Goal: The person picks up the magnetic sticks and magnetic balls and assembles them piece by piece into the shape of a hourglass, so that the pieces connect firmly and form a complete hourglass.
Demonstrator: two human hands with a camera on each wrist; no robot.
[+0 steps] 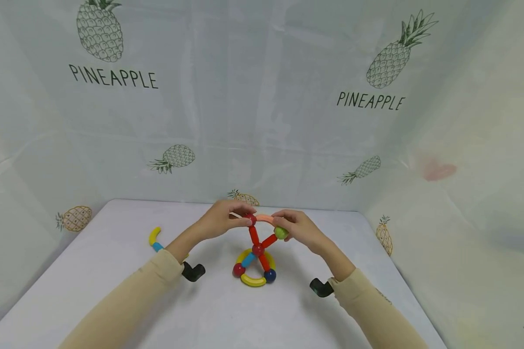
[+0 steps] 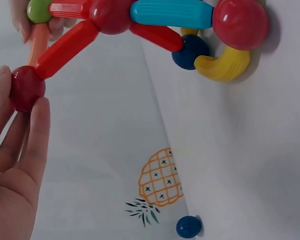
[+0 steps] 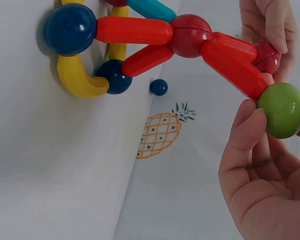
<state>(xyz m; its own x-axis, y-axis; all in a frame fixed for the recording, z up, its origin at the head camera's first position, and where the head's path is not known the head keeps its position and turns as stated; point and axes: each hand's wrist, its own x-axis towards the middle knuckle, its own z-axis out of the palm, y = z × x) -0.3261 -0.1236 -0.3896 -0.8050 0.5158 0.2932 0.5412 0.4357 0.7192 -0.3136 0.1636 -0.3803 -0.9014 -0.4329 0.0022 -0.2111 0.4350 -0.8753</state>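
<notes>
A figure of toy rods and balls stands on the table. Its base is a ring of yellow curved rods [image 1: 253, 281] with a red ball [image 1: 238, 270] and dark blue balls [image 3: 71, 29]. Straight red rods and a light blue rod [image 2: 172, 13] rise from it to a central red ball [image 1: 258, 249]. Two more red rods branch upward. My left hand [image 1: 224, 220] pinches the upper red ball [image 2: 27, 89] between thumb and fingers. My right hand [image 1: 303, 228] grips the green ball [image 3: 282, 110]. A peach curved rod [image 1: 265, 219] spans between these two balls.
Left of the figure, a yellow curved rod [image 1: 154, 236] and a blue rod [image 1: 157, 246] lie on the table [image 1: 227, 315], partly hidden by my left forearm. A loose dark blue ball [image 3: 159, 87] sits near the table's far edge. A pineapple-print curtain [image 1: 253, 121] hangs behind.
</notes>
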